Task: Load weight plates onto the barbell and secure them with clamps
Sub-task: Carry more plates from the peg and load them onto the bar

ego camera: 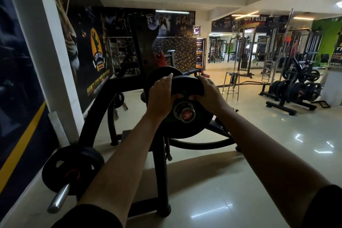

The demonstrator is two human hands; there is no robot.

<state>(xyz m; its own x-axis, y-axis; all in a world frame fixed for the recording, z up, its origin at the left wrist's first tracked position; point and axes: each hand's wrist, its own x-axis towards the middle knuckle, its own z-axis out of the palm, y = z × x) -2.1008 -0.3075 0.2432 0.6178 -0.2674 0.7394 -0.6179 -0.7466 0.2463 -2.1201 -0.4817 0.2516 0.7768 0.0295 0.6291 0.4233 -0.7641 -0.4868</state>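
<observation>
A black weight plate (187,127) sits on the barbell sleeve, whose chrome end with a red cap (186,115) pokes through the plate's hole toward me. My left hand (161,96) grips the plate's upper left rim. My right hand (209,94) grips its upper right rim. A second black plate (162,74) stands just behind on the same sleeve. A red clamp (160,60) shows farther back on the rack.
The black bench rack frame (96,116) curves below the bar. Plates on a chrome peg (72,168) hang at lower left by the wall. A metal stool (231,85) and a plate rack (294,89) stand on the tiled floor to the right.
</observation>
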